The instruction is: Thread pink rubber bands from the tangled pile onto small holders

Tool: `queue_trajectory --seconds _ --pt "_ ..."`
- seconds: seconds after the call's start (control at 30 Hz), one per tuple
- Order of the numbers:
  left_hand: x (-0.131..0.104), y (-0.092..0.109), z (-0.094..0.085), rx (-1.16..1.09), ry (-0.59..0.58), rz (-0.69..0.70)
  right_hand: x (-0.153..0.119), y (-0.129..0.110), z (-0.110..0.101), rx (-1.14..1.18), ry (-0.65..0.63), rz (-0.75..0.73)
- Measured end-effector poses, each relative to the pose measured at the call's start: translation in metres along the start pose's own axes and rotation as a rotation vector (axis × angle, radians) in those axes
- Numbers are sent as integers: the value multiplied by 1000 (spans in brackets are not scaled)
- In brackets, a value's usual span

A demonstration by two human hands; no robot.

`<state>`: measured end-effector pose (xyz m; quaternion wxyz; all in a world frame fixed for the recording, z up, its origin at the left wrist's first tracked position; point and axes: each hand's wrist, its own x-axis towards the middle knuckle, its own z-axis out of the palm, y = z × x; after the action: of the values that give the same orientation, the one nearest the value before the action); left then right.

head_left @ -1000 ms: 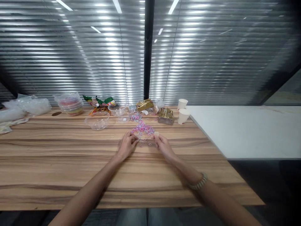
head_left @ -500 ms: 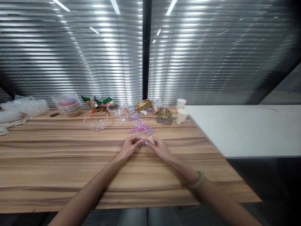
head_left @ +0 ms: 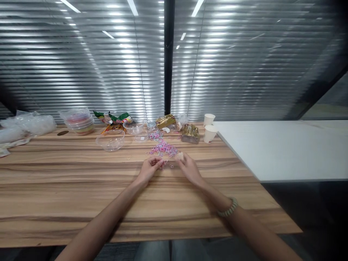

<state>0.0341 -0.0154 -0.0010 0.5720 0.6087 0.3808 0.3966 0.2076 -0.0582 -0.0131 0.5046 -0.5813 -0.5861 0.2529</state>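
My left hand [head_left: 150, 168] is closed in a pinch on small pink and bluish rings [head_left: 162, 165], just above the tabletop. To its right, my right hand [head_left: 190, 170] has curled fingers around a small pale, crumpled-looking thing [head_left: 179, 156], slightly blurred. Between the hands, one loose ring [head_left: 171, 166] lies on the wood. Just beyond my fingertips spreads a loose pile of pink, white and blue rings [head_left: 164, 148], some perhaps linked together. A smaller heap of the same rings [head_left: 156, 135] lies behind it.
On the wooden table [head_left: 114, 203], clear plastic bowls [head_left: 111, 140] and stacked tubs [head_left: 78, 121] stand at the back left. Green snack bags [head_left: 116, 117], gold packets [head_left: 190, 133] and paper cups [head_left: 210, 134] line the back. A white table [head_left: 285, 152] adjoins on the right.
My right hand has moved away from the left, up and to the right, carrying the pale thing. A single ring now shows between the hands. My left hand stays put.
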Motion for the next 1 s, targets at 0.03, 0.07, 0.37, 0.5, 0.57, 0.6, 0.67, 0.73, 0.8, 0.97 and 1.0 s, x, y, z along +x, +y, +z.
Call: queue_trajectory --seconds 0.03,0.07,0.37,0.5,0.57,0.6,0.67,0.73,0.8,0.97,1.0 --pt "-1 0 1 4 -8 1 -1 -1 2 34 -49 -5" --pt "-1 0 1 5 -19 2 -3 -2 4 67 -98 -9" --pt "-5 0 4 27 -123 22 -6 -5 10 129 -215 -32" --pt "-5 -1 5 53 -134 30 -7 -7 8 7 -170 -68" --pt "-5 -1 7 63 -164 45 -8 -7 8 -84 -138 -109" --pt "-6 0 8 66 -188 57 -8 -8 8 -130 -119 -134" --pt "-7 2 9 63 -236 86 -9 -8 7 -202 -84 -175" --pt "-9 5 10 45 -263 100 -8 -9 6 -228 -64 -184" --pt "-11 7 10 6 -275 89 -8 -9 6 -215 -60 -172" --pt "-11 5 8 -176 -380 -67 -8 -9 8 -167 -58 -118" --pt "-11 5 8 -214 -389 -98 -9 -9 9 -160 -59 -106"
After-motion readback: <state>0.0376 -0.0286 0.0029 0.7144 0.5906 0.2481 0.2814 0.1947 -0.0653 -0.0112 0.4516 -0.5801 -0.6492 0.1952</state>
